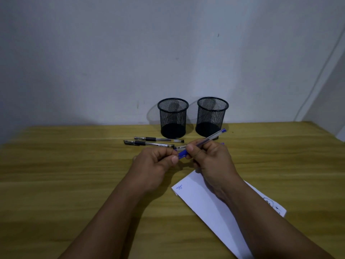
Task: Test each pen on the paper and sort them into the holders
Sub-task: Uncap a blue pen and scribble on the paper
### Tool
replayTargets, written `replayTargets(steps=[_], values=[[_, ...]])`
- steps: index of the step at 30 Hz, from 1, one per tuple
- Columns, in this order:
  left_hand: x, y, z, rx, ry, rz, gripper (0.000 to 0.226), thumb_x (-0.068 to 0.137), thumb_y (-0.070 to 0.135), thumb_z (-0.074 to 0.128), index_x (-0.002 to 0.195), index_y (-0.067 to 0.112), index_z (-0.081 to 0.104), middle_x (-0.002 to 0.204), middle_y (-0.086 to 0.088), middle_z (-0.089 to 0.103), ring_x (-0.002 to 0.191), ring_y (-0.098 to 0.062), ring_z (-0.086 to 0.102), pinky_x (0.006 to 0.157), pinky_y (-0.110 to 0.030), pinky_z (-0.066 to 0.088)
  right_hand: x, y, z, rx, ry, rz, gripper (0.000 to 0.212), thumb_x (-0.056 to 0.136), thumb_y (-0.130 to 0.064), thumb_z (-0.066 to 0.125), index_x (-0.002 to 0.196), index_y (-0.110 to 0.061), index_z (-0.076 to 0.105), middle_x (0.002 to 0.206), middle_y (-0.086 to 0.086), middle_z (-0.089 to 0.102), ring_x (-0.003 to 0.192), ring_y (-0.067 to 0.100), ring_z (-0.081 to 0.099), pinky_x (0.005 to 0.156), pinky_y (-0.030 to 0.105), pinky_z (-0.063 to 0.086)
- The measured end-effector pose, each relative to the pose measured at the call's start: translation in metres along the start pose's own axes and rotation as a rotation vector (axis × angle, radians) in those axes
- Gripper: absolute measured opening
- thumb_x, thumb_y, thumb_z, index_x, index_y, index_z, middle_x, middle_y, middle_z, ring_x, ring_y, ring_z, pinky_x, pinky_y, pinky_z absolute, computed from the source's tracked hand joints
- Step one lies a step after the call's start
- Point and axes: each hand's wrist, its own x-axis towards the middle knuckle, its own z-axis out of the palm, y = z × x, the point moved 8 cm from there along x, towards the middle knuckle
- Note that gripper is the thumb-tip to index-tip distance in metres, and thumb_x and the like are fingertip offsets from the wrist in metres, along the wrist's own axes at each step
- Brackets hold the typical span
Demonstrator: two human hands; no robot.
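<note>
Above the bench [74, 174], right hand [209, 157] grips a blue pen [205, 141]; left hand [156, 163] pinches its blue end (cap, probably). Two black pens [153, 142] lie before two mesh holders [173, 118], paper [201, 206] below.

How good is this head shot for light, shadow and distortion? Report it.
Head view: dim overall, with a bluish cast on the wall; a brighter patch lights the table at mid-left; soft shadows fall on the wall beside the left holder and under both hands; wide-angle bending curves the table's far edge; the blue scribble on the paper is too small to read.
</note>
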Motion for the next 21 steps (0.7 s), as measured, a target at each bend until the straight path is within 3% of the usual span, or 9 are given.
replayTargets(steps=[6, 8, 11, 13, 18, 21], values=[[-0.001, 0.001, -0.001, -0.010, 0.014, -0.017, 0.007, 0.086, 0.035, 0.069, 0.088, 0.039, 0.074, 0.086, 0.012, 0.076, 0.092, -0.015, 0.069, 0.093, -0.050, 0.052, -0.001, -0.001, -0.001, 0.018, 0.014, -0.014, 0.006, 0.092, -0.013, 0.065, 0.087, -0.013, 0.068, 0.068, -0.002, 0.070, 0.048, -0.001, 0.055, 0.051, 0.014, 0.040], [-0.002, 0.002, -0.002, -0.014, 0.024, -0.018, 0.008, 0.088, 0.033, 0.068, 0.090, 0.038, 0.074, 0.088, 0.012, 0.076, 0.092, -0.013, 0.069, 0.093, -0.049, 0.052, -0.002, -0.002, 0.000, 0.049, -0.006, -0.013, 0.007, 0.090, -0.010, 0.067, 0.087, -0.016, 0.070, 0.072, 0.001, 0.073, 0.058, 0.000, 0.061, 0.056, 0.017, 0.047], [-0.005, 0.006, -0.003, -0.033, 0.024, -0.013, 0.009, 0.090, 0.032, 0.066, 0.094, 0.035, 0.074, 0.093, 0.011, 0.076, 0.094, -0.011, 0.069, 0.091, -0.048, 0.053, -0.003, -0.003, 0.003, 0.048, -0.041, -0.007, 0.017, 0.086, -0.003, 0.070, 0.085, -0.020, 0.074, 0.088, 0.013, 0.076, 0.084, 0.021, 0.069, 0.080, 0.041, 0.055], [-0.008, 0.009, -0.001, -0.036, 0.010, -0.005, 0.012, 0.091, 0.032, 0.064, 0.098, 0.035, 0.074, 0.096, 0.012, 0.075, 0.096, -0.009, 0.069, 0.089, -0.047, 0.054, -0.004, -0.006, 0.004, 0.029, -0.052, -0.011, 0.013, 0.087, -0.006, 0.069, 0.087, -0.018, 0.075, 0.089, 0.014, 0.075, 0.087, 0.025, 0.068, 0.086, 0.048, 0.054], [-0.015, 0.016, 0.002, -0.118, 0.076, -0.029, 0.020, 0.088, 0.035, 0.068, 0.107, 0.041, 0.070, 0.101, 0.018, 0.072, 0.096, 0.000, 0.066, 0.078, -0.026, 0.051, -0.006, -0.019, -0.002, 0.061, 0.017, -0.028, 0.012, 0.090, -0.010, 0.063, 0.089, -0.019, 0.071, 0.079, 0.004, 0.075, 0.079, 0.017, 0.068, 0.082, 0.044, 0.053], [-0.013, 0.028, 0.002, -0.122, 0.149, -0.005, 0.034, 0.084, 0.042, 0.069, 0.117, 0.038, 0.064, 0.111, 0.021, 0.066, 0.107, 0.002, 0.059, 0.084, -0.027, 0.050, -0.003, -0.028, -0.013, 0.106, 0.108, -0.010, 0.022, 0.094, -0.007, 0.053, 0.099, -0.023, 0.068, 0.073, -0.003, 0.069, 0.077, 0.017, 0.064, 0.071, 0.036, 0.051]])
